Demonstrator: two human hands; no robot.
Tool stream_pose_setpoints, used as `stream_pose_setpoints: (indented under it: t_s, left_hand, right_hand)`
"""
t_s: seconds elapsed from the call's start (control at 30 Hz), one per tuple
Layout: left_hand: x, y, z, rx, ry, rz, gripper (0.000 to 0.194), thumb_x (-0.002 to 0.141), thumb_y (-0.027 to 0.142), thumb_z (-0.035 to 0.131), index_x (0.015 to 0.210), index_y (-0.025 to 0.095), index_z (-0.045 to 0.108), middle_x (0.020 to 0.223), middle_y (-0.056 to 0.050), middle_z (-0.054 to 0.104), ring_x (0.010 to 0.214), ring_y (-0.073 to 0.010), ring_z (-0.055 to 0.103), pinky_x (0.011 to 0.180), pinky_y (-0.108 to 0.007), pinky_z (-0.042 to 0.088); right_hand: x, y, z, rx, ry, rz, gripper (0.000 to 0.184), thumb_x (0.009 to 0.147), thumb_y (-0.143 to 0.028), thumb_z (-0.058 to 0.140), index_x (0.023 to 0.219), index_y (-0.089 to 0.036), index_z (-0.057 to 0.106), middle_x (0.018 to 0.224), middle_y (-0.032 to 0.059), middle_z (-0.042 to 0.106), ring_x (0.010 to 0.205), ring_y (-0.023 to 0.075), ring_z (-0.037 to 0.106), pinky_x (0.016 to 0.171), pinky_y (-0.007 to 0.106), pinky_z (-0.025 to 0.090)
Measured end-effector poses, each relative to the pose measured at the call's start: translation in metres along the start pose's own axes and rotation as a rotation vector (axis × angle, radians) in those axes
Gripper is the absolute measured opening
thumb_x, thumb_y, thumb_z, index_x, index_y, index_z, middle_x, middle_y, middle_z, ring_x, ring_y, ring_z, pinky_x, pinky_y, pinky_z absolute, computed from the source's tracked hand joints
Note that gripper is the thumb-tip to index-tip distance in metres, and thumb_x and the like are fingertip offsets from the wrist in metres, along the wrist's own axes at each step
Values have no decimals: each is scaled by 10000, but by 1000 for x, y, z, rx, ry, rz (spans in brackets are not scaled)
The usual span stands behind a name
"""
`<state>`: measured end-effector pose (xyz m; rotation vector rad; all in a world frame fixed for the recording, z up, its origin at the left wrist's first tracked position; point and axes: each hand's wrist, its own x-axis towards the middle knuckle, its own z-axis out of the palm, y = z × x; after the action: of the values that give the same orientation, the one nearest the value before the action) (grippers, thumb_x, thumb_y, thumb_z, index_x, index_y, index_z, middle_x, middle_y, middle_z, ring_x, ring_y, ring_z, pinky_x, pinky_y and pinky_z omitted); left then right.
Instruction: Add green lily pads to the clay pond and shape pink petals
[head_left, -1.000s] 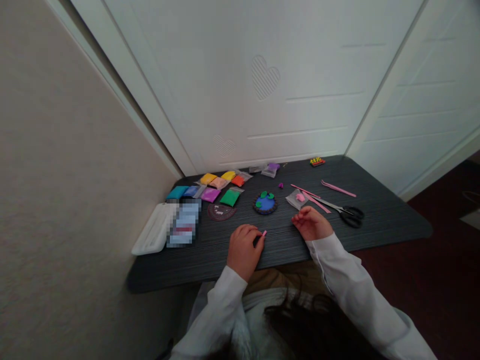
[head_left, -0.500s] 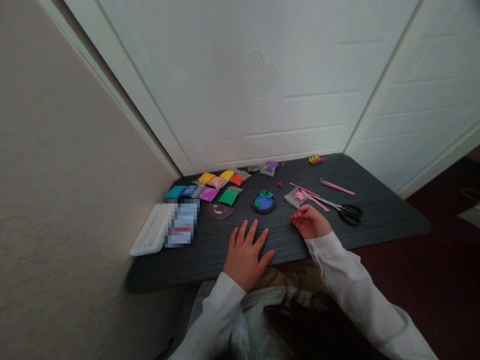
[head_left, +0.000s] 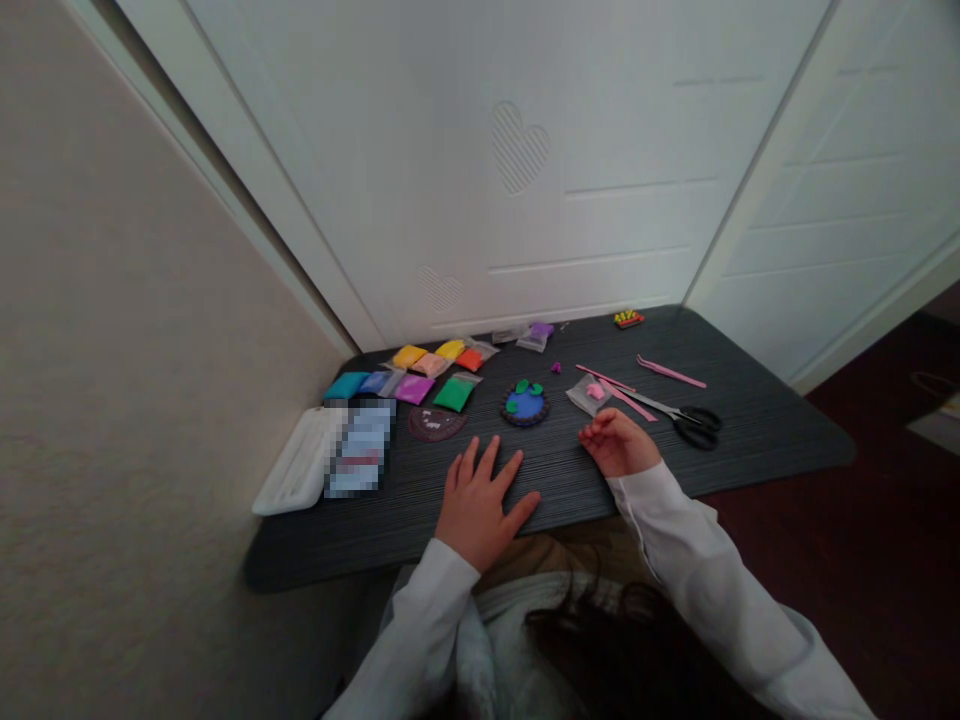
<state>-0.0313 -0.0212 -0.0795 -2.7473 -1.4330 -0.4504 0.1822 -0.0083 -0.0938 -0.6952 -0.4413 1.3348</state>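
Observation:
My left hand (head_left: 476, 508) lies palm down near the table's front edge, fingers spread, with nothing in it. To its right, my right hand (head_left: 619, 443) rests with the fingers curled and the tips bunched together; anything between them is hidden or too small to see. Just beyond that hand is a clear bag (head_left: 578, 397) with a lump of pink clay (head_left: 595, 391). A round blue clay piece (head_left: 527, 405) with a dark beaded rim and green leaf shapes sits ahead, between both hands. Behind it lies a small purple clay bit (head_left: 556, 368).
Black-handled scissors (head_left: 697, 425), pink tweezers (head_left: 671, 371) and pink strip-like tools (head_left: 628, 398) lie at right. Several coloured clay packets (head_left: 457, 392) line the left back, near a clear disc (head_left: 436, 424) and white tray (head_left: 300, 465). A yellow-and-red piece (head_left: 628, 319) sits at the back.
My left hand has slid slightly left across the table, still spread. My right hand stays in place, and the view has shifted a little.

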Motion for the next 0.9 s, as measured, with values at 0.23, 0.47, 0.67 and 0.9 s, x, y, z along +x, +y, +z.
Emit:
stream_pose_setpoints:
  t_s: [0.23,0.47,0.67,0.9]
  left_hand:
    - [2,-5,0,-15,-11,35,522,763,523,397,1226,282,421,1322,-69,382,1244,-303,241,964,-491,254]
    - [3,-6,0,-16,-42,87,536,755,543,393,1236,307,397,1327,-42,380,1242,-286,252,974,-475,249]
    - [4,-7,0,-8,-49,70,534,761,551,372,1238,313,390,1328,-44,378,1248,-286,238,981,-490,216]
    - [5,-7,2,-6,-26,21,530,779,523,361,1251,281,380,1323,-60,383,1242,-272,256,981,-465,225]
  right_hand:
    - [0,0,-1,3,-7,-5,147,531,-59,506,560,-200,538,509,-41,543,536,91,529,621,273,462]
    - [1,1,-1,4,-4,-6,158,519,-50,497,556,-196,545,496,-39,541,533,89,525,611,264,459]
    - [1,1,-1,6,2,-1,161,514,-45,491,553,-188,554,498,-31,550,538,86,527,612,257,460]
    - [0,1,0,7,1,-6,150,519,-53,502,558,-189,550,502,-31,549,536,91,529,615,269,463]
